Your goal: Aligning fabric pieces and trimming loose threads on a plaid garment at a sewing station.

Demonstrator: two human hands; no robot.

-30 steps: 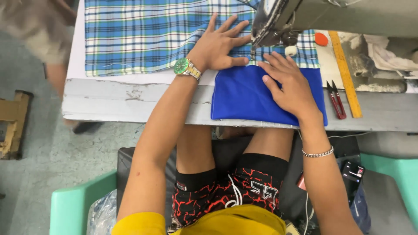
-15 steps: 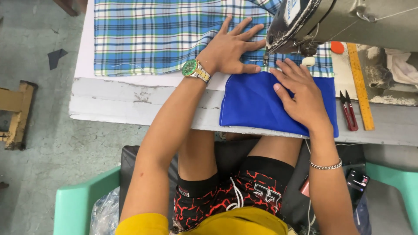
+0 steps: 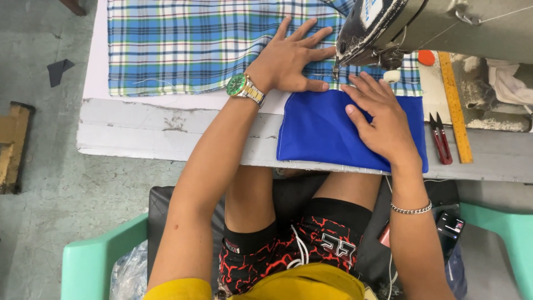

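Note:
My left hand (image 3: 291, 58), with a green-faced watch at the wrist, lies flat with fingers spread on blue plaid cloth (image 3: 194, 47), its fingertips near the needle of the grey sewing machine (image 3: 383, 28). My right hand (image 3: 380, 116) rests flat on solid blue cloth (image 3: 319, 130), which hangs over the table's front edge. The fingertips of this hand reach toward the presser foot. Plaid and blue cloth meet in a seam line right under the needle. Neither hand grips anything.
The white worktable (image 3: 166, 130) has a worn front edge. Red thread snips (image 3: 441, 139) and a yellow ruler (image 3: 456, 105) lie right of the blue cloth. An orange round piece (image 3: 426, 57) sits beside the machine. I sit on a green plastic chair (image 3: 97, 258) above a concrete floor.
The view has shifted, so table and cloth sit further right and lower in the picture. Both hands stay flat on the cloth near the needle, hardly moved.

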